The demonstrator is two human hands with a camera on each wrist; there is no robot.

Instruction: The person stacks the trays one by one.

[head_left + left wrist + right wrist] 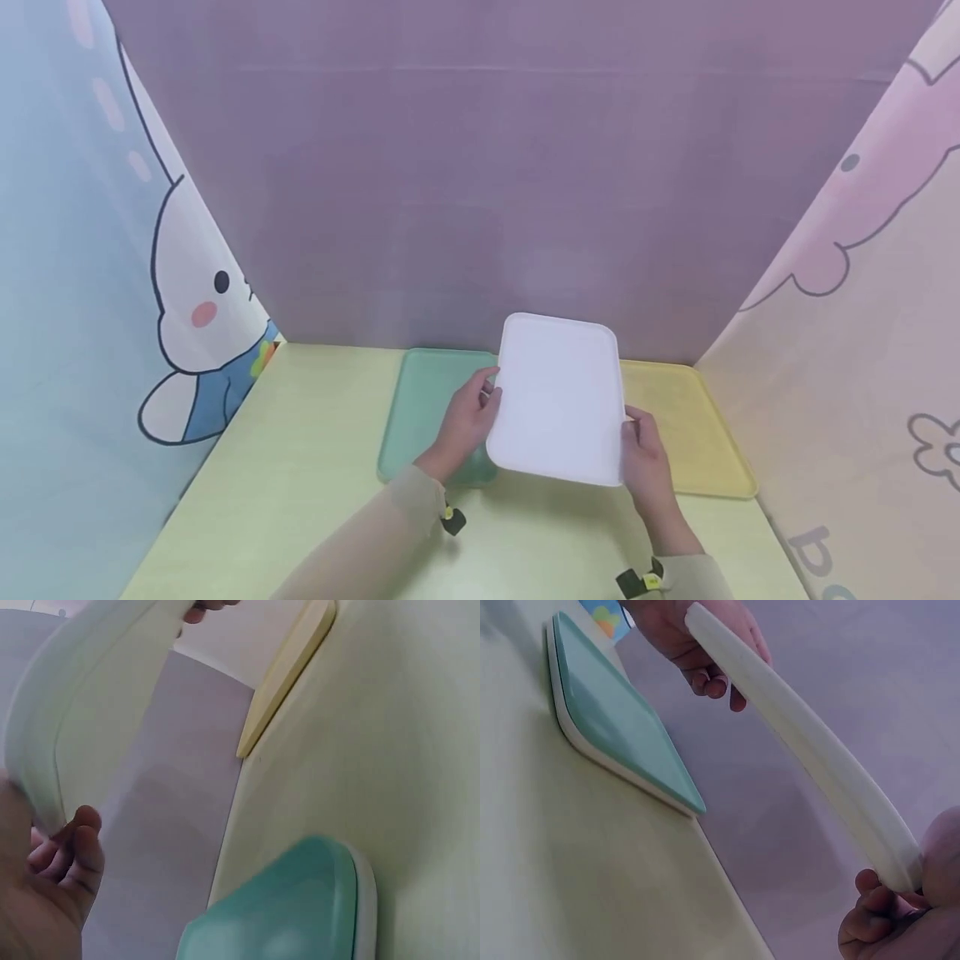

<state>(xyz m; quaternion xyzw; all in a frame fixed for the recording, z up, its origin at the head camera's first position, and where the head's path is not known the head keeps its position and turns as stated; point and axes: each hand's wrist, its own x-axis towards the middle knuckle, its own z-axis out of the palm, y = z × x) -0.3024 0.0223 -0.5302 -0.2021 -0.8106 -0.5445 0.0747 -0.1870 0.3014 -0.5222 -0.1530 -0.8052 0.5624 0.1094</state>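
Note:
A white rectangular tray [558, 398] is held up above the table, tilted, between both hands. My left hand [467, 421] grips its left edge, with the thumb on the upper side and the fingers curled beneath, as the left wrist view shows. On the opposite edge, my right hand [647, 462] pinches the rim the same way. Below and left of it lies a green tray [420, 408], partly covered by the left hand and white tray. In the right wrist view a white tray edge [564, 724] shows directly under the green tray.
A yellow tray [693, 433] lies on the right of the pale yellow-green table [315, 433], its left part hidden behind the white tray. A mauve backdrop [480, 183] stands behind the table, with cartoon-printed curtains [75, 292] at the sides.

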